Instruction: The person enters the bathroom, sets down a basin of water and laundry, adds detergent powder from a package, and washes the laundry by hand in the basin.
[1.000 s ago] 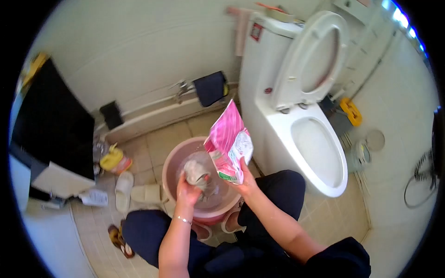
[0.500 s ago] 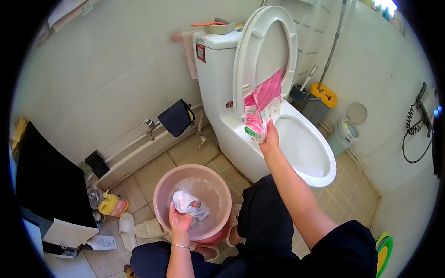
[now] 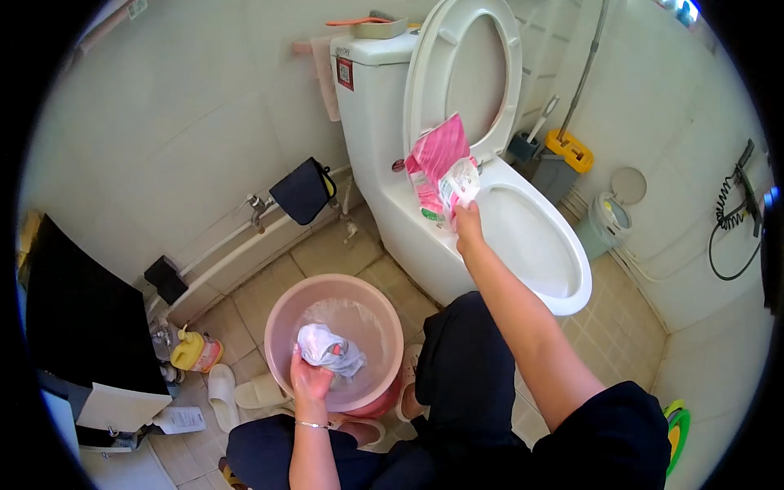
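My left hand [image 3: 310, 379] is palm up over the pink basin [image 3: 279, 323], its fingers around a wet, bunched white cloth [image 3: 323, 343]. Shallow water with some suds shows in the basin beneath. Out to the front right, my right hand [image 3: 469, 226] grips a crumpled pink-and-white plastic packet [image 3: 441, 159] by its lower end. The packet hangs beside the open toilet bowl, in front of the raised toilet seat [image 3: 414, 90]. Its printing is too blurred to read.
The white toilet [image 3: 371, 163] stands ahead of the basin. At left are a yellow pump bottle [image 3: 194, 351], white slippers [image 3: 222, 396] and a black cabinet top [image 3: 90, 302]. A dark pouch [image 3: 300, 197] hangs by the wall pipe. A mop bucket [image 3: 563, 167] stands behind the toilet.
My right hand has moved slightly up and left, and the packet has tilted and crumpled differently. My left hand still holds the cloth over the basin. The view has shifted a little.
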A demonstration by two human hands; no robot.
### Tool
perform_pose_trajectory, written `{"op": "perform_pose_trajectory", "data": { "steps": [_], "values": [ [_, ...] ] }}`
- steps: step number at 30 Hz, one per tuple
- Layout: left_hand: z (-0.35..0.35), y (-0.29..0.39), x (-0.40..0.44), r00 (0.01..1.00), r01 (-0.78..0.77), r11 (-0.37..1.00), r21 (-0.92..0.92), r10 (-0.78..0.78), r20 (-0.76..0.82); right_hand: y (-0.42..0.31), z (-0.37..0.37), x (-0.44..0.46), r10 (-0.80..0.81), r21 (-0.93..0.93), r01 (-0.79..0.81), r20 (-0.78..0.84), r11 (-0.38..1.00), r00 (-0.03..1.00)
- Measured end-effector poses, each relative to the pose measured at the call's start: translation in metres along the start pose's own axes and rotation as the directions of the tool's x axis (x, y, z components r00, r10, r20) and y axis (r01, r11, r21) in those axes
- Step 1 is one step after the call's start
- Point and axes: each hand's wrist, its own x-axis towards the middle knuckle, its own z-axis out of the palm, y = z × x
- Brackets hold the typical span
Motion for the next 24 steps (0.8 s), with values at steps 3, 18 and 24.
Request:
{"op": "perform_pose_trajectory", "data": {
  "steps": [3, 18, 24],
  "values": [
    [0.000, 0.000, 0.000, 1.000, 0.005, 1.000, 0.007, -0.005, -0.003, 0.001, -0.008, 0.002, 0.042, -0.096, -0.029, 0.133, 0.995, 0.990],
    [-0.002, -0.001, 0.003, 0.995, 0.044, 0.995, 0.086, -0.051, 0.083, 0.011, 0.052, -0.160, -0.091, -0.108, 0.258, 0.751, 0.960, 0.654],
    [0.044, 0.021, -0.024, 0.983, 0.116, 0.967, 0.225, -0.145, 0.113, 0.070, 0.102, -0.201, 0.394, -0.402, 0.042, 0.910, 0.915, 0.130]
  ]
}}
